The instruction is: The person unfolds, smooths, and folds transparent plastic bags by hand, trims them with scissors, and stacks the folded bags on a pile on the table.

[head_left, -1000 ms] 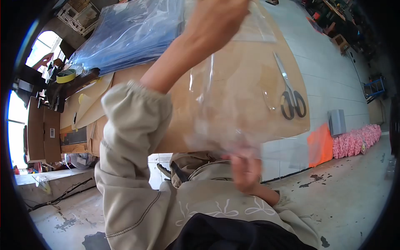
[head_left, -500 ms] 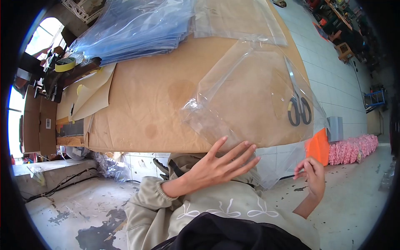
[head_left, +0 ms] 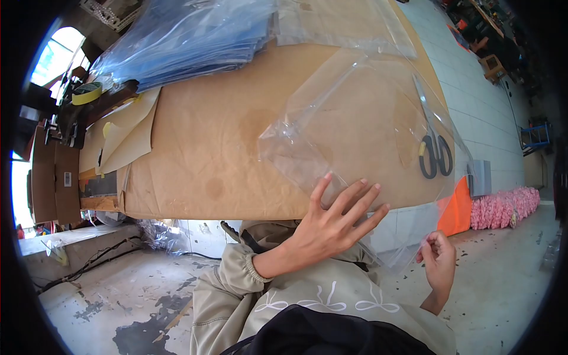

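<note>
A clear plastic sheet (head_left: 355, 118) lies over the near right part of the brown-papered table and hangs past its front edge. My left hand (head_left: 340, 222) rests on the sheet at that edge, fingers spread. Beside the hanging part, my right hand (head_left: 439, 263) is closed, thumb and fingers pinched at the sheet's border. Black-handled scissors (head_left: 435, 155) lie at the table's right side, within the sheet's outline; whether they are under or on it I cannot tell.
A thick stack of bluish plastic sheets (head_left: 195, 44) covers the back left, with another clear sheet (head_left: 337, 23) beside it. Yellow tape (head_left: 87, 93) sits on a dark device at left. An orange piece (head_left: 455, 207) and a pink bundle (head_left: 503, 209) are at the right.
My left hand has shifted slightly right, still spread on the sheet. My right hand has come in against the sheet's border and pinched. The view has moved a little.
</note>
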Tool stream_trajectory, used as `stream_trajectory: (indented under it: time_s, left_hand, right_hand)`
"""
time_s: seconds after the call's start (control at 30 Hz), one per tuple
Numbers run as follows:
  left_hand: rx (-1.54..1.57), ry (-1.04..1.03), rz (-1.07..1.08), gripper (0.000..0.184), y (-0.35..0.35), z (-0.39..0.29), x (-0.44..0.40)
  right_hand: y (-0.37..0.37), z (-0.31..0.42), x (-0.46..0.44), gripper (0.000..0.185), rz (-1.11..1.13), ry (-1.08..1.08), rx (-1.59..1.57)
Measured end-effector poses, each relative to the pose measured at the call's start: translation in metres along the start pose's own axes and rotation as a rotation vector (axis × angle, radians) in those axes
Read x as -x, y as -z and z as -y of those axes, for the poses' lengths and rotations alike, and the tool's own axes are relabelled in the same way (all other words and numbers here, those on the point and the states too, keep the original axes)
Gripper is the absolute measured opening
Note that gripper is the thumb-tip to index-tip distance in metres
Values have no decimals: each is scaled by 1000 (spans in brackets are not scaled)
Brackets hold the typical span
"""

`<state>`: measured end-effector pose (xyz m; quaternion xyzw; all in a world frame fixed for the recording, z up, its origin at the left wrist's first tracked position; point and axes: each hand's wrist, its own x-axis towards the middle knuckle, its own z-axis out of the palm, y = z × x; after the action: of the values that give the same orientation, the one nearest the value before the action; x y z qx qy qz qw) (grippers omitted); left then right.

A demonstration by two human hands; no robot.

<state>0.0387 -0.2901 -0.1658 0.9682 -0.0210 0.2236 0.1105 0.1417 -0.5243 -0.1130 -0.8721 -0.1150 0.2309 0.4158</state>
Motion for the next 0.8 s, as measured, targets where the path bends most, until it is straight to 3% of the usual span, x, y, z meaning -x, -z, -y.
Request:
stream_trajectory:
  time_s: [0.17, 0.2, 0.3, 0.4, 0.47, 0.6, 0.7, 0.8]
  left_hand:
    - [86, -28, 126, 72, 6, 2, -9]
    - [132, -50, 138, 73, 9, 2, -10]
    - [273, -89, 167, 77, 14, -4, -10]
    - [335, -90, 164, 85, 7, -16, -7]
    - [370, -62, 188, 79, 6, -18, -6]
    - [485, -41, 221, 68, 12, -14, -8]
    - [390, -78, 224, 66, 12, -9, -8]
    - [364, -94, 204, 60, 12, -8, -8]
  right_hand:
    - [-9, 9, 3, 15, 55, 65, 187]
    - [-11, 11, 2, 18, -12, 181, 236]
    - [-15, 12, 1, 16, 10, 241, 124]
    - [-26, 9, -1, 8, 54, 155, 18]
    - [-30, 16, 0, 3, 71, 113, -143]
    - [-26, 1, -1, 13, -30, 119, -443]
    - [-32, -3, -7, 15, -341, 59, -735]
    - [-33, -8, -4, 17, -310, 10, -802]
